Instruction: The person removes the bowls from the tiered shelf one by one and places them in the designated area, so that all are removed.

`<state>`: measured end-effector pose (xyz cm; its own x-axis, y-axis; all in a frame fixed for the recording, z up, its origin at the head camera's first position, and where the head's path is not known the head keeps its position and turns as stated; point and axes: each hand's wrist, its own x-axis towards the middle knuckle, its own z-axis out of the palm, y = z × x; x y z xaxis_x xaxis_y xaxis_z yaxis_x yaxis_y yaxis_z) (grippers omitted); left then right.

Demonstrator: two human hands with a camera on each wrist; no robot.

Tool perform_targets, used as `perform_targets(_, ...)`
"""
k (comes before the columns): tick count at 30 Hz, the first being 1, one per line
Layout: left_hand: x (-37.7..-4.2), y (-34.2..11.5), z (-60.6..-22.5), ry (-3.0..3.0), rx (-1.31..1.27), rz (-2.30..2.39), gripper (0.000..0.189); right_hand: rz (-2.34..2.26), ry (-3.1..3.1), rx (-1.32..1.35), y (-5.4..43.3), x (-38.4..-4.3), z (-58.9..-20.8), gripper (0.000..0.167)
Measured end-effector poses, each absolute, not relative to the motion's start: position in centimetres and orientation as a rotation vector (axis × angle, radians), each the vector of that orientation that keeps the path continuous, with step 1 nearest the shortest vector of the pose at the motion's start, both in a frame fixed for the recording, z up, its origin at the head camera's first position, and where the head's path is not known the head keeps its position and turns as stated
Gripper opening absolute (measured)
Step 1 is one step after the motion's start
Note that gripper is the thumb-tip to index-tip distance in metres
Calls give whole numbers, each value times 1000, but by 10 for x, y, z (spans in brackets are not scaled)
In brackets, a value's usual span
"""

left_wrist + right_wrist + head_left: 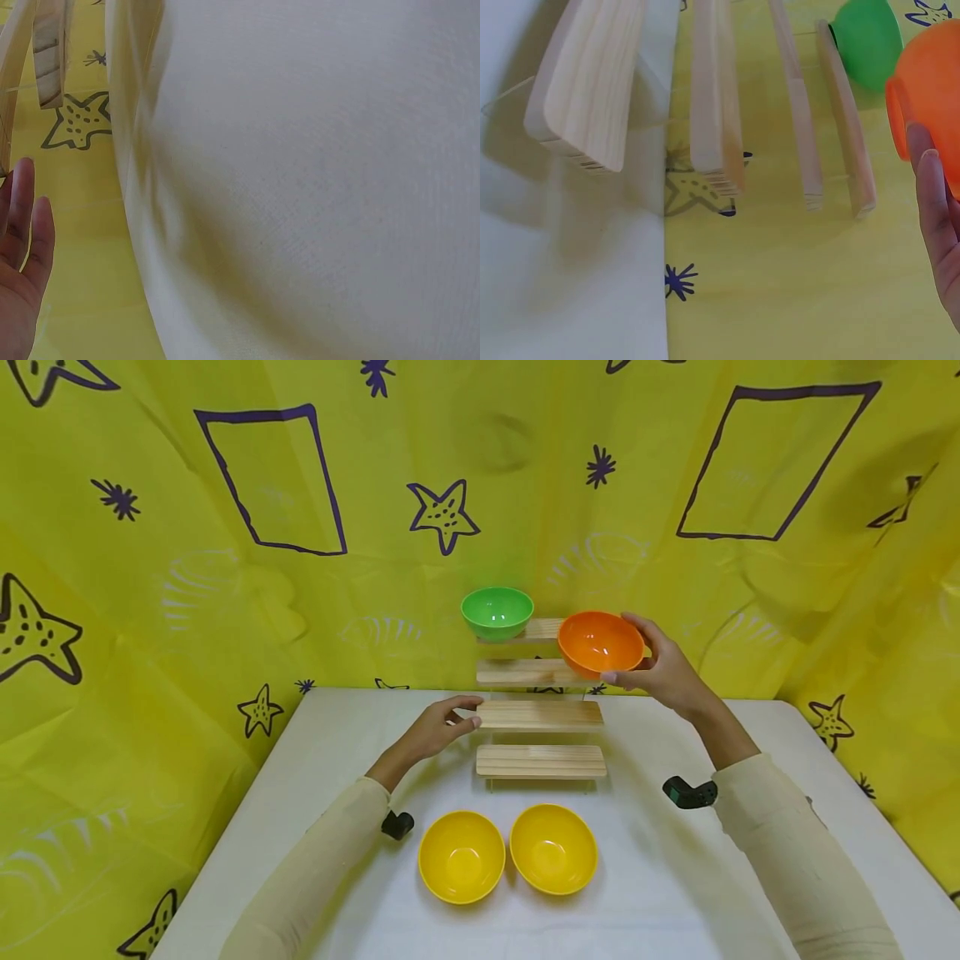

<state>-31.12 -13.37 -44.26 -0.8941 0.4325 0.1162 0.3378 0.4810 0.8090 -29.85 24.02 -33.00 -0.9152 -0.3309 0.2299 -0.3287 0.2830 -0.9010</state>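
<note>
My right hand (670,675) grips an orange bowl (598,645) at its right side, thumb in front and fingers behind. The bowl is raised beside the upper steps of a wooden tiered stand (540,716); in the right wrist view the orange bowl (936,97) appears apart from the boards. A green bowl (497,614) sits at the left of the top step (847,127). With thumb and fingertips, my left hand (433,728) holds the left end of a lower step. In the left wrist view that hand (22,262) shows only partly at the edge.
Two yellow bowls (462,858) (553,850) stand side by side in front of the stand, on a white-covered table (645,893). Yellow patterned cloth (442,452) hangs behind and at both sides. A dark device is on each wrist.
</note>
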Motion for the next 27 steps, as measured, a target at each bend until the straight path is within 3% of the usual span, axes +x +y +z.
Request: perform_targets(27,-309,-133,-440,2619,703,1401,45,-1732,2484,-661,260,-259,-360,92)
